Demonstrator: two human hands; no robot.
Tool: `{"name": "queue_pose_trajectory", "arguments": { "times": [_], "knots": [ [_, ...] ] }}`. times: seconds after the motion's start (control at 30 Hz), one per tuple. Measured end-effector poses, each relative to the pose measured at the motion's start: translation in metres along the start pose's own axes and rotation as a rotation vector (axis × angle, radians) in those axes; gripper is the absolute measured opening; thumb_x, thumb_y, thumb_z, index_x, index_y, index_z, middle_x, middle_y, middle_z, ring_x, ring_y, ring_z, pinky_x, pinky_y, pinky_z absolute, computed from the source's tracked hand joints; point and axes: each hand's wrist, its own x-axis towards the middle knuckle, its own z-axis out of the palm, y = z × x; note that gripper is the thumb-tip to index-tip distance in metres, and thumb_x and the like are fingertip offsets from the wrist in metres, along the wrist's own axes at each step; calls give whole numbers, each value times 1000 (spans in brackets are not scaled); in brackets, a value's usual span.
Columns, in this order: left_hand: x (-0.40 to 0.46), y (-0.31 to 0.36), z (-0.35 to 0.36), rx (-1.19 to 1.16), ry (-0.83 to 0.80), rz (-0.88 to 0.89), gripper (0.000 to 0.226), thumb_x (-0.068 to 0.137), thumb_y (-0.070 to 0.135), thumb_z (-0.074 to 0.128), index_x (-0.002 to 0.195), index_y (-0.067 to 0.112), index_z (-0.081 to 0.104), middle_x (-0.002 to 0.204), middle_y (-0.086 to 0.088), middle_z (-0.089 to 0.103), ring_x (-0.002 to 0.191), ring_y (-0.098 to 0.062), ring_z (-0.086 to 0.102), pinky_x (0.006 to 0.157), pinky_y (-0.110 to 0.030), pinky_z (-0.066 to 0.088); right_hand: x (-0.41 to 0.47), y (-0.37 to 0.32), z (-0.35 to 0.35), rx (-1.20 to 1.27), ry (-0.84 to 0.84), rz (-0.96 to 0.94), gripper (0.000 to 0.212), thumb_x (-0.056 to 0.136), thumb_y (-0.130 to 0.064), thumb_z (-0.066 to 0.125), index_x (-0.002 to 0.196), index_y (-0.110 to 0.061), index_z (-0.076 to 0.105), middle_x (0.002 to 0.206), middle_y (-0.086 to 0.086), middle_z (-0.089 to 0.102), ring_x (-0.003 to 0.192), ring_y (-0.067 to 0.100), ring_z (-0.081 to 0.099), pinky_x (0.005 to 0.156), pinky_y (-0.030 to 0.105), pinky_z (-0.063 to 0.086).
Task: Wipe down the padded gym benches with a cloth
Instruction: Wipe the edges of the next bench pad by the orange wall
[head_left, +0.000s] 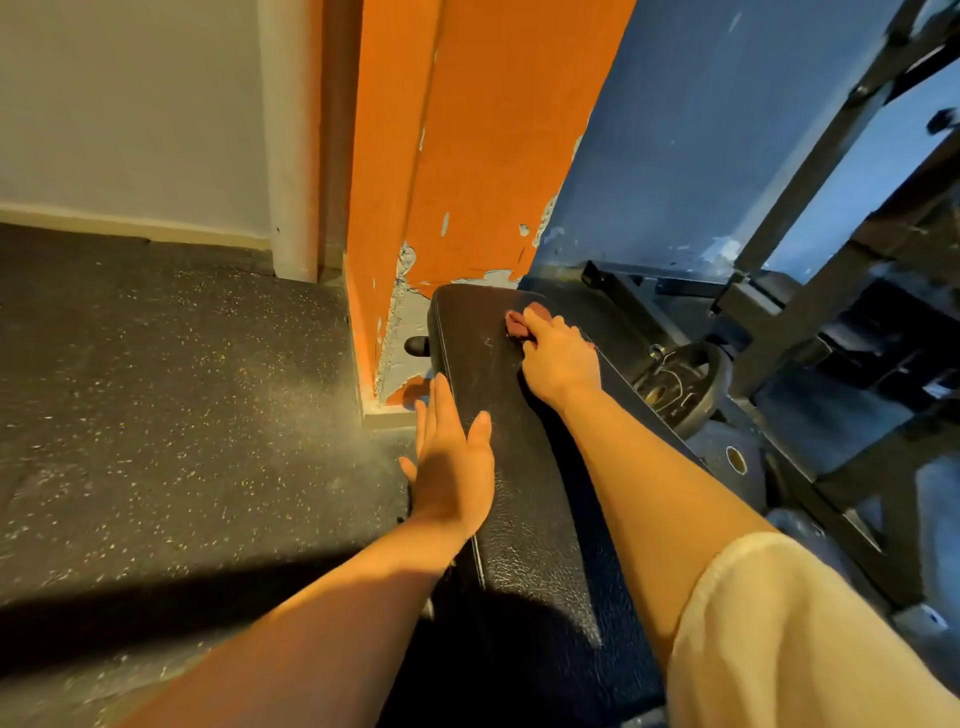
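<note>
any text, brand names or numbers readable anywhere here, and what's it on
None can be read.
Weight plate: raised markings on its face, too blurred and dark to make out.
Bench pad: a small pale mark only, no lettering.
Cloth under the right hand: no label shows.
Orange wall and blue wall: chipped paint, no signs.

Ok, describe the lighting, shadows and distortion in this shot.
Head view: warm, low light from the left tints both arms orange; a dark shadow falls across the floor and near end of the bench; wide-angle bending bows the orange wall; the rack at right looks smeared.
</note>
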Motion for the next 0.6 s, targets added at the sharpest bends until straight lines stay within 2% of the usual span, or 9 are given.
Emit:
{"name": "queue_pose_trajectory", "arguments": {
  "times": [0.13,0.27,0.37,0.43,0.53,0.6],
  "knots": [
    [1,0,0,-5,19,8,68,92,43,37,154,24,18,160,-2,21,149,-18,14,116,-58,15,-25,-19,-11,45,-41,-209,48,101,-21,42,147,-35,37,147,10,40,134,30,35,103,43,35],
    [-3,5,-1,38,9,-25,62,103,25,42,155,23,9,163,2,7,150,-13,1,119,-55,3,-61,-7,-25,144,-108,-388,55,97,-12,50,143,-40,43,153,1,39,141,24,34,111,41,33],
    [-4,6,-1,19,-9,-46,62,103,25,41,156,24,7,164,2,2,149,-10,-5,120,-53,1,-41,22,-27,101,-43,-185,57,96,-10,49,144,-38,41,143,6,51,127,32,49,100,43,44],
    [-3,6,0,14,-2,-55,62,103,26,40,156,26,8,163,3,3,149,-10,-4,119,-53,2,-18,23,-21,73,-48,-32,53,98,-12,45,147,-30,35,139,14,50,125,38,47,98,45,43],
    [-3,5,1,16,20,-28,60,103,25,41,156,24,12,163,3,8,150,-12,1,119,-54,7,-2,-6,-10,31,-85,-25,49,102,-22,40,150,-29,30,148,15,39,137,38,34,109,50,34],
    [0,3,2,13,32,-15,59,103,24,42,155,24,15,163,2,12,150,-13,5,118,-55,10,-5,-22,-12,45,-113,-89,48,103,-23,39,150,-33,33,154,9,34,141,32,30,110,46,31]
  ]
}}
